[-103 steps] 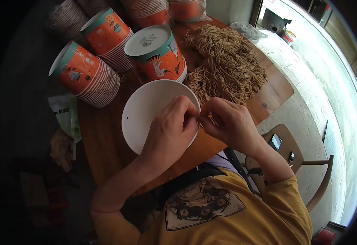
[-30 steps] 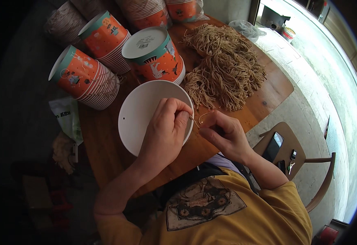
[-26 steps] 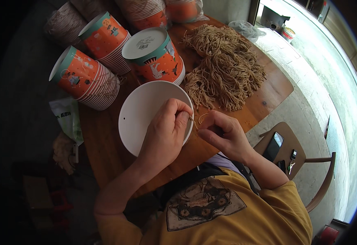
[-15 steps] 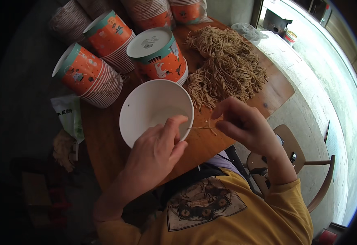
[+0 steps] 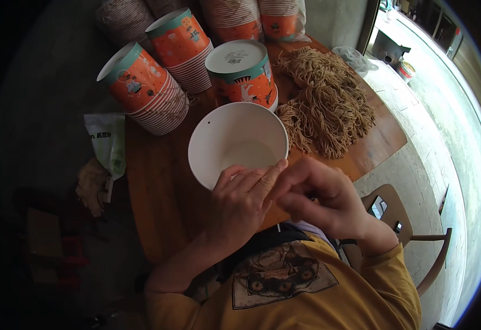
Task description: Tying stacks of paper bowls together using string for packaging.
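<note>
Over here at the wooden table, the person's left hand lies over the near rim of a white-lined paper tub, fingers fairly straight and close together, while the right hand curls its thumb and forefinger nearly together just beside them; I can't tell what either one grips. The tub's open mouth faces the person, in front of an upturned orange tub stack, with tan cords heaped to the right.
</note>
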`<state>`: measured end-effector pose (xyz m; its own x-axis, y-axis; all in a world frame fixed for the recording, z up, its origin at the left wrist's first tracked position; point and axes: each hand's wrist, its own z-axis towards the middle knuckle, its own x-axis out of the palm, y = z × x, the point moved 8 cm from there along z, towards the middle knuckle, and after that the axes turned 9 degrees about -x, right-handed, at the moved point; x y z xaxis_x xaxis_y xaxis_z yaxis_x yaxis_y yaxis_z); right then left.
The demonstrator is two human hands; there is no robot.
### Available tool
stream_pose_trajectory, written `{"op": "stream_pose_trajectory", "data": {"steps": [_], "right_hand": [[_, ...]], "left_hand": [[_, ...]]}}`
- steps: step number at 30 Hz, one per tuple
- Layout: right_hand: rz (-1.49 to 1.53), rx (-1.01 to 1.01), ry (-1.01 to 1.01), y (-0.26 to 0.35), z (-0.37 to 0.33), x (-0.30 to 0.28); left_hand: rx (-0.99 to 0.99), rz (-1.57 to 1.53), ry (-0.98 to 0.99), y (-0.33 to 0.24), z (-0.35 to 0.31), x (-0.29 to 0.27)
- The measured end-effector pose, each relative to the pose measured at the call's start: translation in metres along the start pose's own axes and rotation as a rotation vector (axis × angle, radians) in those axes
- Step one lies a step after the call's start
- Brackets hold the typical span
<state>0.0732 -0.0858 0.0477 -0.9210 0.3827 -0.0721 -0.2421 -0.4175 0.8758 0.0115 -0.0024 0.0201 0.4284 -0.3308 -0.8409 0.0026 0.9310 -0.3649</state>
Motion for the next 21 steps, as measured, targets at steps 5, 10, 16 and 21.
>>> {"op": "stream_pose_trajectory", "data": {"steps": [5, 10, 16, 21], "right_hand": [[0.363, 0.044, -0.12, -0.002, -0.01, -0.003], [0.288, 0.28, -0.025, -0.013, -0.016, -0.001], [0.66, 0.317, -0.078, -0.019, -0.012, -0.019], [0.857, -0.044, -0.003, -0.013, -0.004, -0.041]], "left_hand": [[-0.026, 0.117, 0.003, 0.006, -0.003, -0.009], [0.091, 0.262, 0.052, 0.01, -0.014, -0.016], [0.039, 0.316, 0.07, 0.057, -0.018, -0.049], [-0.022, 0.323, -0.006, 0.115, -0.009, -0.079]]}}
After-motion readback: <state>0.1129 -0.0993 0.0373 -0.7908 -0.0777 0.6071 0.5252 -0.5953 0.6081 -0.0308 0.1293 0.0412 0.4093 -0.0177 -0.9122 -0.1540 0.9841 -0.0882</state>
